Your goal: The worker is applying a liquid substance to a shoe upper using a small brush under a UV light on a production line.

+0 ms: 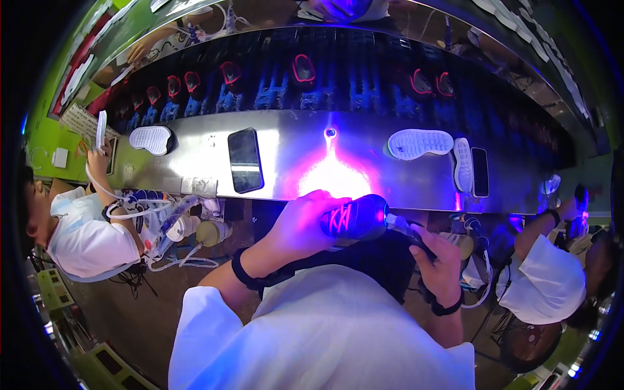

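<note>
A dark shoe [366,218] with red laces is gripped by my left hand [296,224], fingers wrapped round it just off the near edge of the metal bench [292,140]. My right hand [442,260] is closed around a slim brush-like tool [399,223], its pale tip at the right end of the shoe. The tool's exact kind is hard to make out. A small lamp [331,132] throws a bright violet-pink glow on the bench just beyond the shoe. Dark bands sit on both my wrists.
A black phone [245,160] and a white sole [151,140] lie to the left. Two more soles [420,143] and another phone [480,172] lie right. Dark shoes with red-edged openings [303,69] line the back. Co-workers sit left [91,227] and right [546,279], with glue pots and tubes [211,232].
</note>
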The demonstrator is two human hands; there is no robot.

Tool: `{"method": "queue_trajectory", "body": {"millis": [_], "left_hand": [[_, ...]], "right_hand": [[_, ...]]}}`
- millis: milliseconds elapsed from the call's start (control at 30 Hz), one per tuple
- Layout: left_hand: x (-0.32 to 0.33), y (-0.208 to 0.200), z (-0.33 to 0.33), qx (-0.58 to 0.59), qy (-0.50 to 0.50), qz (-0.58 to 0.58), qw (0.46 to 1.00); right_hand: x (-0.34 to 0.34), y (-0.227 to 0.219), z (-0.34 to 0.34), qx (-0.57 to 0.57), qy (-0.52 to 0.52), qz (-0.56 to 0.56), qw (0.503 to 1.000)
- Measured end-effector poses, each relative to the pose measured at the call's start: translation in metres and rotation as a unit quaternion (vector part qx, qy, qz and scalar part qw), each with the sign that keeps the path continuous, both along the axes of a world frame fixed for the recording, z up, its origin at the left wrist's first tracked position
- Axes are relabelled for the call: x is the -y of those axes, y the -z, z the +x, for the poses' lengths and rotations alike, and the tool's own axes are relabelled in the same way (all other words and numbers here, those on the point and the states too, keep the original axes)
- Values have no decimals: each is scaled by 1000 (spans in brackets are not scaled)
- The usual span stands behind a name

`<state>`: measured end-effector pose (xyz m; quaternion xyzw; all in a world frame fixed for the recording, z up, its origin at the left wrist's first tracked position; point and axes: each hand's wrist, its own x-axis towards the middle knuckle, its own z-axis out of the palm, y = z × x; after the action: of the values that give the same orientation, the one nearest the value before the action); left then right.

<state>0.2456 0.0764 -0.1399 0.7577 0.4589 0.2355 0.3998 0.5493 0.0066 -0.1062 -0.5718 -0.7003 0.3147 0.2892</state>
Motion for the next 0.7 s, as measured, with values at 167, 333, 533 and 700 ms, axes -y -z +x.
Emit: {"method": "queue_trajectory", "body": {"millis": [167, 333, 533, 700], "left_hand": [[3, 2, 0, 75, 18, -111, 991], [2, -3, 5, 167, 16, -398, 902], [2, 1, 13, 209, 38, -313, 926], [-1, 0, 19, 208, 59, -339, 916]], "right_hand": [[5, 31, -11, -237, 71, -181, 952], [-16, 14, -10, -244, 90, -190, 947], [-30, 8, 0, -181, 37, -117, 976], [-19, 23, 15, -214, 24, -157, 964]]}}
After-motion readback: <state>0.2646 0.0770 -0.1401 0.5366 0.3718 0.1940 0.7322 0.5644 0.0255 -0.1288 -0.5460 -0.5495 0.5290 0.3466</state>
